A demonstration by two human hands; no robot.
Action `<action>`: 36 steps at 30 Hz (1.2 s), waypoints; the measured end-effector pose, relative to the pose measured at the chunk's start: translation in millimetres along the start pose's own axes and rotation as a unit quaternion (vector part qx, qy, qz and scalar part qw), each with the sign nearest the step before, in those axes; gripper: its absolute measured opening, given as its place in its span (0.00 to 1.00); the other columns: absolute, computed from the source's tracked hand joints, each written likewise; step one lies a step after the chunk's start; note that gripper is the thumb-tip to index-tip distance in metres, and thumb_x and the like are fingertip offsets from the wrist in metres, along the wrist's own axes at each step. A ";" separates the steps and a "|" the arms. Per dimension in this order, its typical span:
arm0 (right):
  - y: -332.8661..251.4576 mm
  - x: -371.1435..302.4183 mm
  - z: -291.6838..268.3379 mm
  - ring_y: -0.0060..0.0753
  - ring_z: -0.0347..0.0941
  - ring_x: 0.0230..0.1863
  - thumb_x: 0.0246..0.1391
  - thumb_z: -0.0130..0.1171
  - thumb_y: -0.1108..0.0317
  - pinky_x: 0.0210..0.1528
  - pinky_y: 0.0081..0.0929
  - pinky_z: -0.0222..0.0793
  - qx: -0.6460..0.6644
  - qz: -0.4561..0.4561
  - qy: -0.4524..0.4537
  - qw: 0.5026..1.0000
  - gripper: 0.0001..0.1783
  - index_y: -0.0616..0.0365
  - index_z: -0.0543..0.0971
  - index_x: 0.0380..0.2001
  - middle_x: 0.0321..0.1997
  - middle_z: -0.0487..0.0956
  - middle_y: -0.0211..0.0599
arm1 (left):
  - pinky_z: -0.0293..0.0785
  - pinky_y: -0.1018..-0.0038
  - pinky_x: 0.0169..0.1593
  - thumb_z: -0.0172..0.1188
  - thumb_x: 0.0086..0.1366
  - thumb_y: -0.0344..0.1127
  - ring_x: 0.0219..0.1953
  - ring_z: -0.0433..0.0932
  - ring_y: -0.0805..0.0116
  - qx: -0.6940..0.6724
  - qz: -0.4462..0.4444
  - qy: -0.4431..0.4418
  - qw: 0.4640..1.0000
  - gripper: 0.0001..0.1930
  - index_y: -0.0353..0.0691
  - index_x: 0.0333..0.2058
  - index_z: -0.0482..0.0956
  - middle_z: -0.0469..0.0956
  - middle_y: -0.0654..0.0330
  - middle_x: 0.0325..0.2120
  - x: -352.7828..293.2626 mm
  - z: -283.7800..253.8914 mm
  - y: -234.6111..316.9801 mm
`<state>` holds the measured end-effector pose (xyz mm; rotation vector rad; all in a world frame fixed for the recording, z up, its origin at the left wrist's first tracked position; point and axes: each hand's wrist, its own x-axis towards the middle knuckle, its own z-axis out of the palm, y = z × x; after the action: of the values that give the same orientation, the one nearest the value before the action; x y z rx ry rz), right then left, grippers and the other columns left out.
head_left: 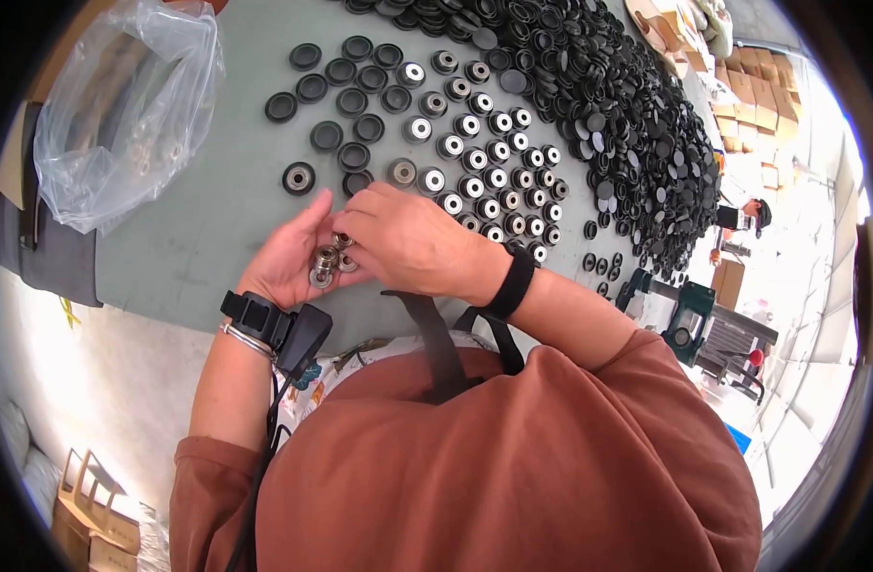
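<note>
My left hand (289,253) is cupped palm up, with several small metal ball bearings (326,259) lying in it. Over that palm, my right hand (408,234) has its fingers drawn together at one of the bearings; its fingertips are partly hidden. Just beyond the hands lie round black caps (327,136), hollow side up. One cap (298,178) at the left has a bearing seated in it. To the right, rows of black caps with bearings in them (474,159) spread over the grey-green table (236,229).
A big heap of black caps (637,143) covers the far right of the table. On the left lies a clear plastic bag (131,114). A dark green machine (689,319) stands at right, with stacked cardboard boxes (756,100) and another person (756,214) farther off.
</note>
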<state>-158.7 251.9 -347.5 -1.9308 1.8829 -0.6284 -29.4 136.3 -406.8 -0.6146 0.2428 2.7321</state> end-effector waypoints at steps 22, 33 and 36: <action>23.4 1.8 -8.5 0.51 0.71 0.31 0.38 0.55 0.71 0.32 0.41 0.68 0.004 0.145 -0.009 0.989 0.07 0.65 0.72 0.19 0.24 0.72 0.49 | 0.61 0.61 0.57 0.34 0.67 0.51 0.57 0.62 0.50 0.032 -0.028 -0.047 0.998 0.30 0.26 0.53 0.58 0.63 0.43 0.53 -0.6 12.1 0.3; -19.6 -5.2 2.6 0.46 0.70 0.35 0.35 0.61 0.75 0.36 0.35 0.68 0.079 0.082 -0.008 0.993 0.15 0.62 0.74 0.32 0.35 0.74 0.41 | 0.74 0.70 0.47 0.34 0.67 0.52 0.40 0.77 0.65 -0.010 -0.008 -0.073 0.997 0.30 0.27 0.51 0.62 0.74 0.52 0.42 2.6 -8.3 2.3; -11.5 -2.4 -4.0 0.45 0.71 0.31 0.37 0.61 0.72 0.34 0.34 0.69 0.088 0.045 -0.008 0.995 0.13 0.62 0.75 0.30 0.33 0.74 0.42 | 0.72 0.68 0.49 0.34 0.67 0.51 0.45 0.74 0.61 -0.012 -0.004 -0.058 0.998 0.30 0.27 0.52 0.61 0.72 0.50 0.45 -0.6 -4.4 -0.4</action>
<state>-151.3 254.9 -337.9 -1.7251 1.8274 -0.7221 -27.0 135.4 -410.5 -0.4605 0.1800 2.7546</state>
